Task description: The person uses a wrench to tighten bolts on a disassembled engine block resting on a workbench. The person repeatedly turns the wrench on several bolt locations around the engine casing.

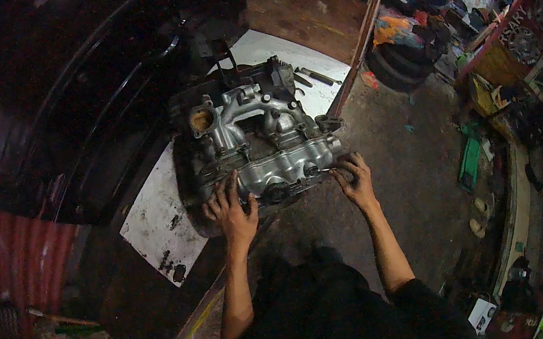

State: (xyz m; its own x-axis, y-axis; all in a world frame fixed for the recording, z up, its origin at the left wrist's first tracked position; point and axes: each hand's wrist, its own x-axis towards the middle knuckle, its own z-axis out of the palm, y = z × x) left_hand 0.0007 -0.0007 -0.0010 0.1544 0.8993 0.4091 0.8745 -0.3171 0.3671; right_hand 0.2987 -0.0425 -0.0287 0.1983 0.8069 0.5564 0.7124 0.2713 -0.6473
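Observation:
A greasy engine head assembly (240, 153) lies in front of me, with a silver valve cover (288, 164) along its near side. Behind the cover rises a silver branching manifold (231, 115), its round port brownish inside. My left hand (231, 212) rests on the near left end of the engine part, fingers spread and thumb apart. At the cover's near right corner, my right hand (357, 184) has thumb and forefinger drawn together by a thin shiny bit. What that bit is, I cannot make out.
Under the engine lies a stained white board (158, 224). Dark hand tools (318, 77) lie on its far right part. A dark car body panel (93, 91) curves on the left. On the right are tyres (399, 65), a green object (469, 158) and cluttered shelves.

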